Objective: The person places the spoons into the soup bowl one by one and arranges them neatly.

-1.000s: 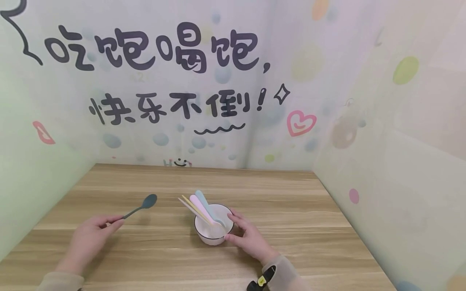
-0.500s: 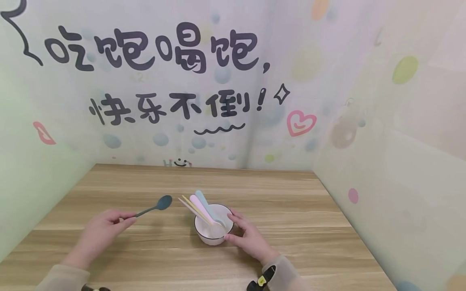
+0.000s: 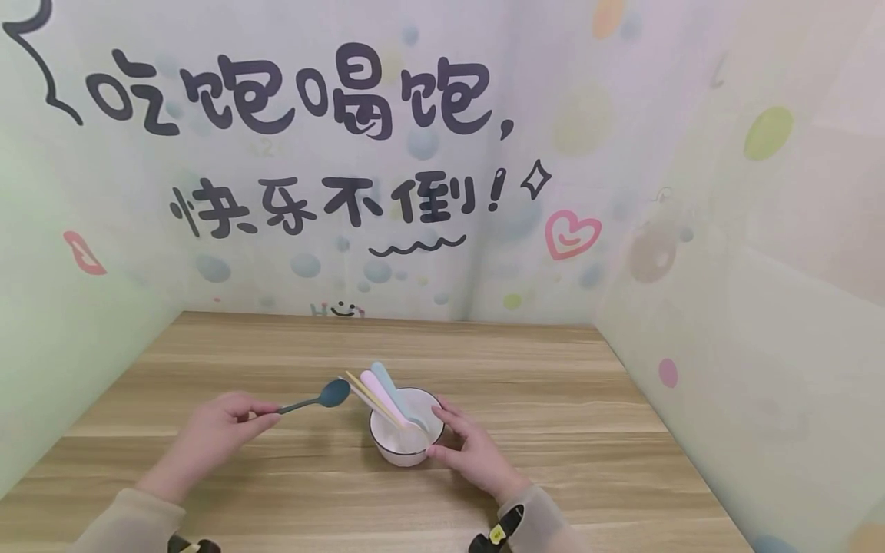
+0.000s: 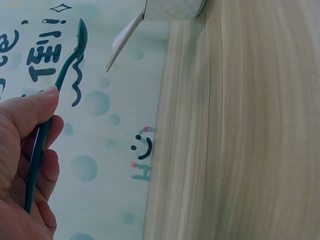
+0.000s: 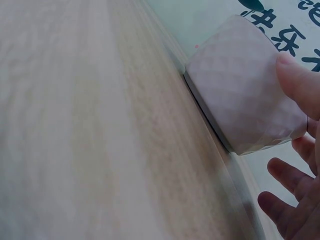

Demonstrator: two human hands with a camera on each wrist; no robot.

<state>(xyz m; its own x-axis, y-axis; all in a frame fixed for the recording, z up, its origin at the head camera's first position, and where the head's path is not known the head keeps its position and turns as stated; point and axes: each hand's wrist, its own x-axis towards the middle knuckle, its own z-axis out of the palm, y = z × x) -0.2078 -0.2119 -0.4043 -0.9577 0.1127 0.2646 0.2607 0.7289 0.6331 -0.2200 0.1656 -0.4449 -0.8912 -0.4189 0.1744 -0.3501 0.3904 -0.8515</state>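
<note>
Spoons, four: three in one bowl point(image 3: 406, 436) under right hand point(image 3: 473, 453) thumb, one teal spoon point(image 3: 318, 399) pinched by left hand point(image 3: 210, 438).

A matt, dark teal spoon point(image 3: 314, 400) that looks like smooth plastic sits pinched in my left hand point(image 3: 214, 432). My right hand point(image 3: 473, 453) touches a white bowl point(image 3: 405, 435), seemingly glazed ceramic, its outer wall pressed with a fine diamond texture and its rim edged in a dark line. In it stand pastel pink, blue and cream utensils point(image 3: 379, 393), matt like plastic. The table point(image 3: 553, 399) shows pale wood grain, smooth with a low sheen. My sleeves look like soft cloth.
</note>
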